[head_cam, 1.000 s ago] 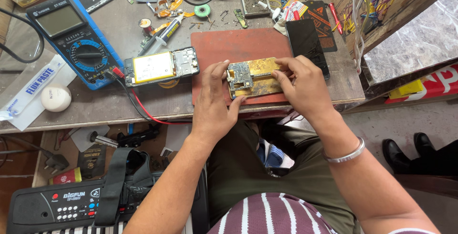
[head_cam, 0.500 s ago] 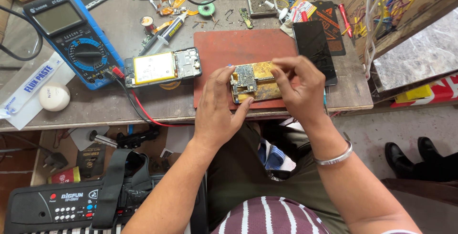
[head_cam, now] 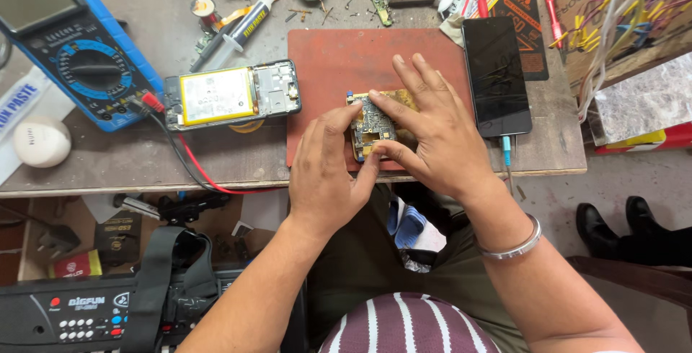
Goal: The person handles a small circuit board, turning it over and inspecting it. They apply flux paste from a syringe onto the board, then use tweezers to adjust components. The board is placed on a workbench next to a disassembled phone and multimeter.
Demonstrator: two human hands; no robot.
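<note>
A small phone circuit board (head_cam: 373, 124) with yellow tape rests on the red-brown work mat (head_cam: 339, 65) near the bench's front edge. My left hand (head_cam: 324, 169) pinches the board's left and lower edge with thumb and fingers. My right hand (head_cam: 432, 133) covers its right side, thumb and forefinger gripping it, a metal bangle on the wrist. To the left of the mat lies an opened phone (head_cam: 231, 95) with its yellow battery showing.
A blue multimeter (head_cam: 72, 43) sits at far left with red and black leads (head_cam: 191, 162) running to the opened phone. A black phone (head_cam: 496, 76) lies right of the mat on a cable. Solder spool, syringe tube, small parts crowd the back. Someone's black shoes (head_cam: 620, 227) stand at right.
The camera has moved closer over the bench. Both hands stay on the circuit board, and my right fingers have spread out wider across it.
</note>
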